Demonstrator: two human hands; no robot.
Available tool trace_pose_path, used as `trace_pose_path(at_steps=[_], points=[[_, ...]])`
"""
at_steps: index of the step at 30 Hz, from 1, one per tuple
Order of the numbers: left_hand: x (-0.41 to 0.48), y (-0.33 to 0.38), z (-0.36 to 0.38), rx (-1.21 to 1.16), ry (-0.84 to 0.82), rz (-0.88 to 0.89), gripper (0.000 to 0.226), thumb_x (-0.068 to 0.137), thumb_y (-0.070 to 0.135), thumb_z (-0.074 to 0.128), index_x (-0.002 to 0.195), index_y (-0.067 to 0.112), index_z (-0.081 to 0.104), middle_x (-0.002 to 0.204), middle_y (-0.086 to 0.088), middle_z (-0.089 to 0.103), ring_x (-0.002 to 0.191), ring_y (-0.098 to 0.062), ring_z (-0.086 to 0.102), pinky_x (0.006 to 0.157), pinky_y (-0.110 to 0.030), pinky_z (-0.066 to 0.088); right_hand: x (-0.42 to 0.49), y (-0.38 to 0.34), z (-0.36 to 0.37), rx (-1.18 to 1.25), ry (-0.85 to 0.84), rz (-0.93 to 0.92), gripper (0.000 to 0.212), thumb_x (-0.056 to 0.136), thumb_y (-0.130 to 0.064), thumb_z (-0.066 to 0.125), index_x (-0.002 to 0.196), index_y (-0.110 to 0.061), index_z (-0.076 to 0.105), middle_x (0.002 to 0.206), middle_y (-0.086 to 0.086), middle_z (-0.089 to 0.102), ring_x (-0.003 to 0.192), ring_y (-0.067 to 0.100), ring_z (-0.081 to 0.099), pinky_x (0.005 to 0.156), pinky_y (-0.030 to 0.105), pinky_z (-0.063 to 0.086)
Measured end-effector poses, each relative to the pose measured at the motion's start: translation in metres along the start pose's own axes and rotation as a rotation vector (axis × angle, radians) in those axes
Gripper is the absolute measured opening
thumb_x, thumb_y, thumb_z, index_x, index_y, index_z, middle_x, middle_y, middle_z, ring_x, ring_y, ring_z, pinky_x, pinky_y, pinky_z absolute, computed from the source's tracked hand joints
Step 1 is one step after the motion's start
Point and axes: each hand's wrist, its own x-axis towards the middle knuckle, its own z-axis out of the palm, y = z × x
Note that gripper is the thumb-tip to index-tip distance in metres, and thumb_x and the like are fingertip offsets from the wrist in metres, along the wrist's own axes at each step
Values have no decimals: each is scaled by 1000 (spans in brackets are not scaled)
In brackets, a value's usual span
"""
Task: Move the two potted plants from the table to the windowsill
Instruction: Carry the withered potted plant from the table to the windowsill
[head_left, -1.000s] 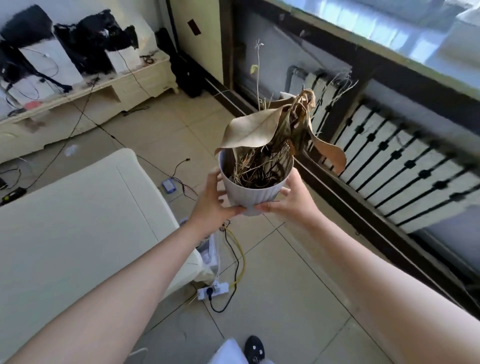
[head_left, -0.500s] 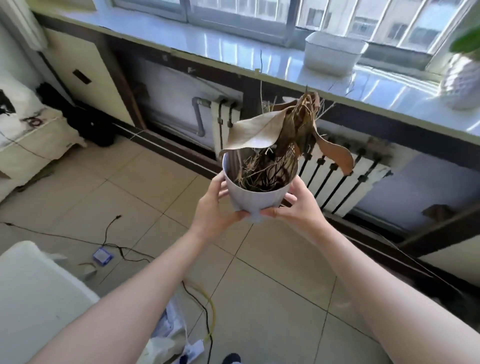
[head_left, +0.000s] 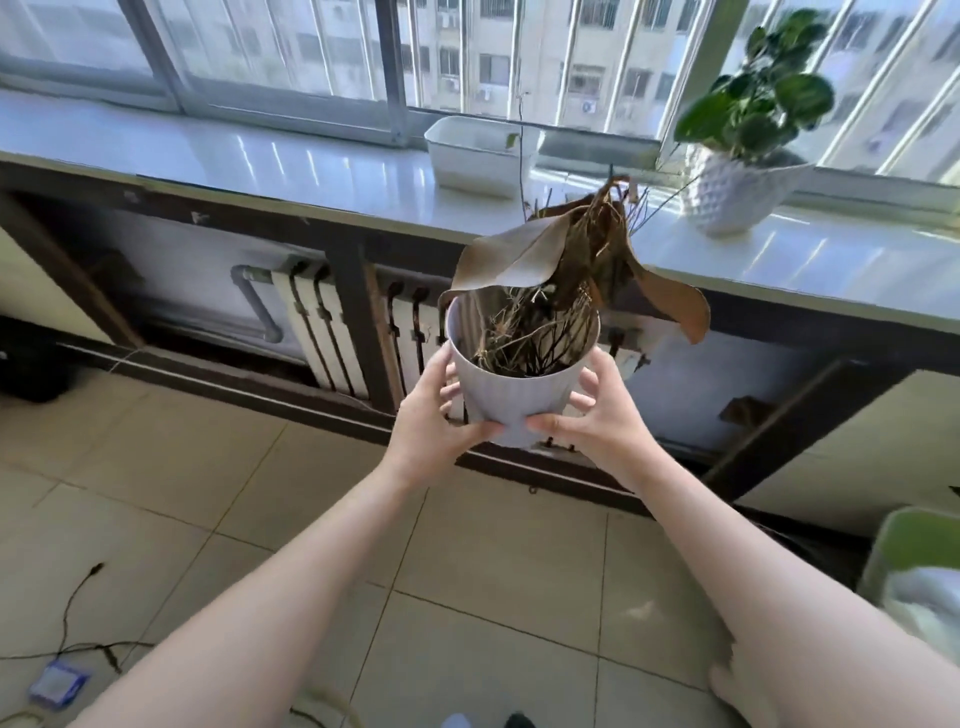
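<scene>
Above the tiled floor (head_left: 467, 561), below the windowsill (head_left: 311, 171), the left hand (head_left: 431, 426) and right hand (head_left: 602, 421) grasp the withered plant's pot (head_left: 519, 400); a green potted plant (head_left: 737, 156) stands on the sill.

Left hand (head_left: 434, 422) and right hand (head_left: 602, 426) extended, cupped inward.

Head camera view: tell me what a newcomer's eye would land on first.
First, the pale pot of dried brown plant at the centre, held in the air between the left hand and right hand, short of the sill. Next, the green plant in a white textured pot already standing on the windowsill at upper right, with a white rectangular tub to its left.
</scene>
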Motion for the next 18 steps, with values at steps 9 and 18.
trace_pose_path(at_steps=[9,18], points=[[81,31,53,32,-76,32,84,65,17,80,135,27,35,117,11,52,110,-12,53,95,-25,45,49,1,-74,-27,108,7,84,60,-5,85,128,-23,40,130,-1,55,121,14,51,101,30,44],[181,41,67,14,-159,68,84,67,15,79,136,29,34,119,11,51,105,-9,55,80,-12,46,126,-7,-111,-11,148,25,85,61,-8,84,128,-29,36,131,-2,52,113,15,53,83,22,54]])
